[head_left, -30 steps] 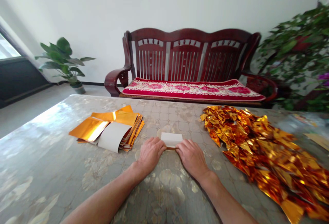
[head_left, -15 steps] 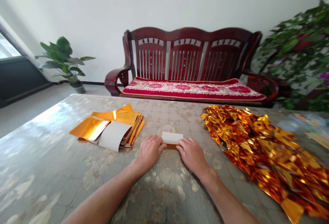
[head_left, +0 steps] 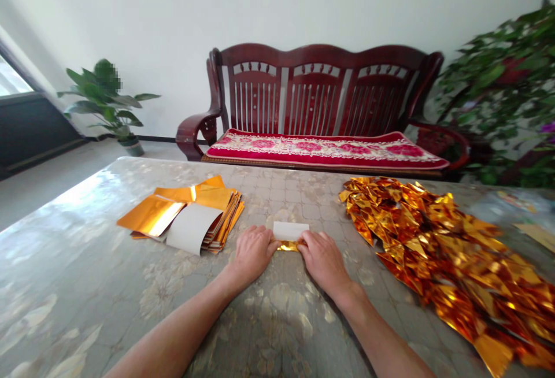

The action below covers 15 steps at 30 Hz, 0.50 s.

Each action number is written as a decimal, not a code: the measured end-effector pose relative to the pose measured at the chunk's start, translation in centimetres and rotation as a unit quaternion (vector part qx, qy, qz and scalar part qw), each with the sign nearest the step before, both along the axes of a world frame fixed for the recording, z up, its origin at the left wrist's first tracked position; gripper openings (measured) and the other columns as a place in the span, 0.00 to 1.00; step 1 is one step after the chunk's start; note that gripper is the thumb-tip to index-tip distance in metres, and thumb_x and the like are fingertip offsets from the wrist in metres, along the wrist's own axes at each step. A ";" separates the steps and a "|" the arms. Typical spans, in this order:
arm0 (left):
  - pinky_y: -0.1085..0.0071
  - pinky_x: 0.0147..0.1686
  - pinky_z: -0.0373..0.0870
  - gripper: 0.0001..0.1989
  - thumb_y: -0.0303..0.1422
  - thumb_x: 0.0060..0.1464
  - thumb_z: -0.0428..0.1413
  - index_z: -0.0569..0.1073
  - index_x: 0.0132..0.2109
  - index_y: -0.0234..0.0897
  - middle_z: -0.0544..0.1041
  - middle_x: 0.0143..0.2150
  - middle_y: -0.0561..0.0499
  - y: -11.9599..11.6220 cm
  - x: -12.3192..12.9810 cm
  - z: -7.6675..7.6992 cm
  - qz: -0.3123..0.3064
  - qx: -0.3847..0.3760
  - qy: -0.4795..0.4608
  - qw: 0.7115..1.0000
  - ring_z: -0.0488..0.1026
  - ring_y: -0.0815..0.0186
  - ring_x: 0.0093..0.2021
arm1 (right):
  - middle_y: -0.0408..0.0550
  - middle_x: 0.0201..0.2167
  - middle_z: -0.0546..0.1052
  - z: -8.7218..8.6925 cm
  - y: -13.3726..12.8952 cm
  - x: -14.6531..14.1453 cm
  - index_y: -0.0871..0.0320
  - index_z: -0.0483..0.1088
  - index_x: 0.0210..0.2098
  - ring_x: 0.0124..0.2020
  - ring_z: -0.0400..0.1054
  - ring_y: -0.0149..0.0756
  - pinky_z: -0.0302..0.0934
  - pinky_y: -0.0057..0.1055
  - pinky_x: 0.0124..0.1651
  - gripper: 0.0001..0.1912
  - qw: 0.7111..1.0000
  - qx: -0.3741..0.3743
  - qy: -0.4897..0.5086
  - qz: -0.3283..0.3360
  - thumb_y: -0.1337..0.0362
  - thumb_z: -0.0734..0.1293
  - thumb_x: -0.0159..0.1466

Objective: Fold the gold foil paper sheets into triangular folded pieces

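Observation:
Between my two hands, at the middle of the table, lies a small sheet of gold paper (head_left: pixel 288 245) with its near edge rolled or folded over. Its white back (head_left: pixel 291 230) faces up on the far side. My left hand (head_left: pixel 255 250) pinches the left end of the gold fold, fingers closed. At the right end, my right hand (head_left: pixel 324 255) grips the same fold between thumb and fingers. To the left is a loose stack of gold sheets (head_left: pixel 154 214), with one white side up (head_left: pixel 193 229). A large heap of folded gold pieces (head_left: pixel 437 245) spreads on the right.
The table (head_left: pixel 130 303) has a patterned, shiny cover. Clear plastic (head_left: pixel 511 204) and a brown card piece (head_left: pixel 535 237) lie at its far right. Behind it stand a dark red wooden bench (head_left: pixel 312 95) with a red cushion (head_left: pixel 329 149), and potted plants (head_left: pixel 102 100) on both sides.
The gold fold between my fingers now shines brighter and looks turned slightly. Both hands have barely moved and keep their grip.

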<state>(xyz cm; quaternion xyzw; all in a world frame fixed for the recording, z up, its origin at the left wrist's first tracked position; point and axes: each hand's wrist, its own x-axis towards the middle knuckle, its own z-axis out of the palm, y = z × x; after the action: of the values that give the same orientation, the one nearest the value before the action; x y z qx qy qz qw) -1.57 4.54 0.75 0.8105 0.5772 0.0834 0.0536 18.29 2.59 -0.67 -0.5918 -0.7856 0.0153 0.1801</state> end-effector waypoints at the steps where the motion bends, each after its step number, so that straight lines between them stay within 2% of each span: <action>1: 0.67 0.39 0.62 0.15 0.42 0.64 0.52 0.75 0.35 0.38 0.78 0.36 0.47 0.0 0.0 0.0 -0.001 0.001 0.002 1.000 0.74 0.59 0.40 | 0.44 0.34 0.77 0.0 0.0 0.0 0.54 0.68 0.35 0.39 0.67 0.39 0.53 0.32 0.41 0.03 1.000 -0.001 -0.001 0.000 0.68 0.65 0.66; 15: 0.66 0.40 0.63 0.15 0.42 0.65 0.52 0.75 0.34 0.38 0.78 0.36 0.46 0.0 0.3 -0.4 0.013 0.015 0.008 1.000 0.73 0.58 0.41 | 0.44 0.36 0.76 -0.4 -0.1 0.0 0.53 0.69 0.36 0.40 0.65 0.40 0.52 0.34 0.42 0.03 1.000 0.013 0.005 -0.002 0.67 0.66 0.66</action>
<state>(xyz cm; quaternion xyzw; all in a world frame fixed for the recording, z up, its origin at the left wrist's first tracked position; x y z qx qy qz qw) -1.28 4.59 0.37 0.8045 0.5866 0.0861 0.0354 18.26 2.50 -1.07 -0.5913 -0.7834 0.0077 0.1912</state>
